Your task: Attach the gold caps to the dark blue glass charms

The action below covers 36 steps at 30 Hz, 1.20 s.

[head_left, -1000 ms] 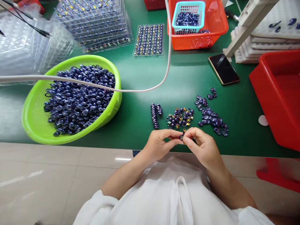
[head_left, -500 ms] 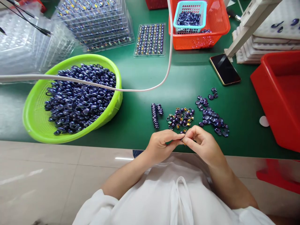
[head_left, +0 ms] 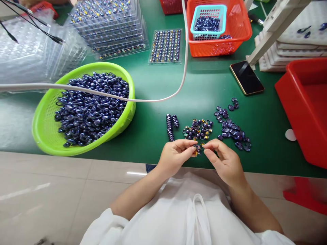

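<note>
My left hand [head_left: 175, 154] and my right hand [head_left: 224, 159] meet at the front edge of the green table [head_left: 153, 122]. Both pinch one small dark blue piece with a gold clip [head_left: 198, 148] between thumb and fingertips. Just beyond the fingers lies a little heap of blue and gold pieces [head_left: 198, 129]. A short stacked row of blue pieces [head_left: 170, 126] lies to its left. A loose scatter of flat blue caps [head_left: 231, 127] lies to its right.
A lime green basket [head_left: 46, 132] full of dark blue rings stands at left, with a white cable [head_left: 158, 99] arcing over it. Stacked clear trays [head_left: 112, 27], one filled tray [head_left: 166, 46], an orange basket [head_left: 237, 37] holding a teal one, a phone [head_left: 246, 77] and a red bin [head_left: 304, 109] surround the work spot.
My hands have shifted slightly away from me, toward the heap, still pinching the small piece together. The view has tilted a little.
</note>
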Motion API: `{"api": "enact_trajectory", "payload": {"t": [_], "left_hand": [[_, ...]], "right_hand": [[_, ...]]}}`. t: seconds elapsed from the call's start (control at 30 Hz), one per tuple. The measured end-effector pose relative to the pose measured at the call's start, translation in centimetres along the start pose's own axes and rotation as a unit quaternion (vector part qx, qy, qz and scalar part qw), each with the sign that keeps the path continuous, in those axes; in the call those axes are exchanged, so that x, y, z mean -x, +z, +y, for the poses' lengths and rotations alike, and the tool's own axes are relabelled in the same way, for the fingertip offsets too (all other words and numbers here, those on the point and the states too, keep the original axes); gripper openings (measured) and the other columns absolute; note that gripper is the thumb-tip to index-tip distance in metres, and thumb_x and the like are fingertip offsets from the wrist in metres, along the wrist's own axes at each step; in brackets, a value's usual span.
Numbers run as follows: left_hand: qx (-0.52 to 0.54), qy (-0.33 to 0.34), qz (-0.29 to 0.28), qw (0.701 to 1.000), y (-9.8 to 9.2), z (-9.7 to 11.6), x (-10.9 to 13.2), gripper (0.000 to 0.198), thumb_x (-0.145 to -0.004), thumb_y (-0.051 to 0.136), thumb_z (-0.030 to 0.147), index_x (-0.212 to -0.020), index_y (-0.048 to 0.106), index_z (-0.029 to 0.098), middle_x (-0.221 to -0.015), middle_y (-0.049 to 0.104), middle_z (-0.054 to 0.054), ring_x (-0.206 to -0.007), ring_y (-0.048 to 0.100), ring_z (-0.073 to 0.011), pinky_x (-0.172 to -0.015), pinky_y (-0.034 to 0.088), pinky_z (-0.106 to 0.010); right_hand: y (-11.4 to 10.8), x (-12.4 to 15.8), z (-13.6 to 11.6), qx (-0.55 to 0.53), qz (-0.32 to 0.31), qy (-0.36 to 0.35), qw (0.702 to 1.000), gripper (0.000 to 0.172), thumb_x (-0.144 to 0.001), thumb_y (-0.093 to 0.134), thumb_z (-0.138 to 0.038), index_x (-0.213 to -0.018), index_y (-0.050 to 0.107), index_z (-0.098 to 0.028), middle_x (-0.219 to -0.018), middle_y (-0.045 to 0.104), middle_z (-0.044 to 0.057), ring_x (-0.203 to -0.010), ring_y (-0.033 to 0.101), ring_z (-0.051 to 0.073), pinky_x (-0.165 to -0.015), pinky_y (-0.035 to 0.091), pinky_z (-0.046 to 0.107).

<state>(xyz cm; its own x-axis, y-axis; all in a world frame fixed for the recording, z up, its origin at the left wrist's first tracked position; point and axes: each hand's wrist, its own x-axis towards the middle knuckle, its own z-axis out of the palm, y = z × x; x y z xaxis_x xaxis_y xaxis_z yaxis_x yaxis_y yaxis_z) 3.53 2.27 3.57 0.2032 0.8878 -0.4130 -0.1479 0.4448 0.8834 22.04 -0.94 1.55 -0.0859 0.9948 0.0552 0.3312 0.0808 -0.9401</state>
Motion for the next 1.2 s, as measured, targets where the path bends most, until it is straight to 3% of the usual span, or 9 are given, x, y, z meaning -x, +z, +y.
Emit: {"api": "enact_trajectory", "payload": {"t": [0.23, 0.47, 0.57, 0.67, 0.77, 1.03, 1.2], "left_hand": [[0.001, -0.007, 0.004, 1.000, 0.3, 0.3, -0.2, 0.011, -0.068, 0.077, 0.018, -0.078, 0.076, 0.014, -0.069, 0.074, -0.002, -0.054, 0.060, -0.0084, -0.051, 0.050, -0.019], [0.001, -0.014, -0.007, 1.000, 0.5, 0.1, -0.4, 0.009, -0.065, 0.075, 0.015, -0.074, 0.075, 0.014, -0.063, 0.071, 0.000, -0.054, 0.058, -0.0078, -0.052, 0.045, -0.018], [-0.011, -0.020, -0.024, 0.999, 0.6, 0.1, -0.4, 0.010, -0.067, 0.075, 0.017, -0.077, 0.075, 0.014, -0.063, 0.070, 0.000, -0.052, 0.056, -0.0074, -0.051, 0.045, -0.018], [-0.038, -0.023, -0.028, 0.999, 0.7, 0.1, -0.2, 0.015, -0.073, 0.074, 0.021, -0.085, 0.078, 0.014, -0.071, 0.074, -0.002, -0.055, 0.059, -0.0088, -0.053, 0.049, -0.019], [-0.077, -0.009, -0.037, 0.996, 0.6, -0.1, 0.1, 0.022, -0.081, 0.070, 0.024, -0.098, 0.079, 0.014, -0.084, 0.078, -0.006, -0.067, 0.067, -0.0133, -0.061, 0.056, -0.022], [-0.195, 0.156, -0.058, 0.967, 0.1, -1.3, 0.4, 0.020, -0.085, 0.072, 0.023, -0.102, 0.080, 0.018, -0.098, 0.080, -0.009, -0.089, 0.073, -0.0203, -0.081, 0.057, -0.029], [-0.163, 0.129, -0.057, 0.976, 0.0, -1.3, 0.4, 0.017, -0.083, 0.076, 0.025, -0.098, 0.081, 0.018, -0.095, 0.080, -0.008, -0.085, 0.072, -0.0193, -0.078, 0.056, -0.029]], "right_hand": [[-0.1, 0.8, -0.2, 0.040, 0.000, -0.106, 0.994, 0.016, -0.092, 0.064, -0.015, -0.103, 0.062, -0.026, -0.090, 0.066, 0.000, -0.078, 0.065, 0.015, -0.071, 0.053, 0.029], [0.2, 0.1, -0.1, 0.116, 0.000, -0.238, 0.964, 0.032, -0.088, 0.065, -0.008, -0.113, 0.062, -0.028, -0.095, 0.067, 0.003, -0.084, 0.066, 0.017, -0.072, 0.055, 0.031], [0.5, -0.2, 0.2, 0.164, 0.003, -0.269, 0.949, 0.030, -0.088, 0.064, -0.007, -0.111, 0.061, -0.026, -0.096, 0.067, 0.005, -0.083, 0.064, 0.018, -0.073, 0.054, 0.034], [0.7, -0.2, 0.2, 0.159, 0.014, -0.234, 0.959, 0.023, -0.090, 0.063, -0.007, -0.106, 0.060, -0.023, -0.094, 0.066, 0.005, -0.086, 0.063, 0.018, -0.075, 0.052, 0.033], [0.6, -0.1, -0.2, 0.112, 0.029, -0.150, 0.982, 0.014, -0.092, 0.061, -0.010, -0.099, 0.060, -0.022, -0.089, 0.064, 0.002, -0.080, 0.061, 0.015, -0.071, 0.050, 0.029], [-0.4, -0.3, -0.4, 0.001, -0.023, 0.078, 0.997, 0.010, -0.092, 0.067, -0.030, -0.085, 0.062, -0.024, -0.080, 0.063, -0.002, -0.073, 0.059, 0.014, -0.067, 0.046, 0.027], [-0.5, -0.2, -0.2, -0.051, -0.046, 0.122, 0.990, 0.016, -0.092, 0.066, -0.038, -0.086, 0.062, -0.023, -0.081, 0.063, -0.001, -0.075, 0.059, 0.015, -0.066, 0.046, 0.027]]}}
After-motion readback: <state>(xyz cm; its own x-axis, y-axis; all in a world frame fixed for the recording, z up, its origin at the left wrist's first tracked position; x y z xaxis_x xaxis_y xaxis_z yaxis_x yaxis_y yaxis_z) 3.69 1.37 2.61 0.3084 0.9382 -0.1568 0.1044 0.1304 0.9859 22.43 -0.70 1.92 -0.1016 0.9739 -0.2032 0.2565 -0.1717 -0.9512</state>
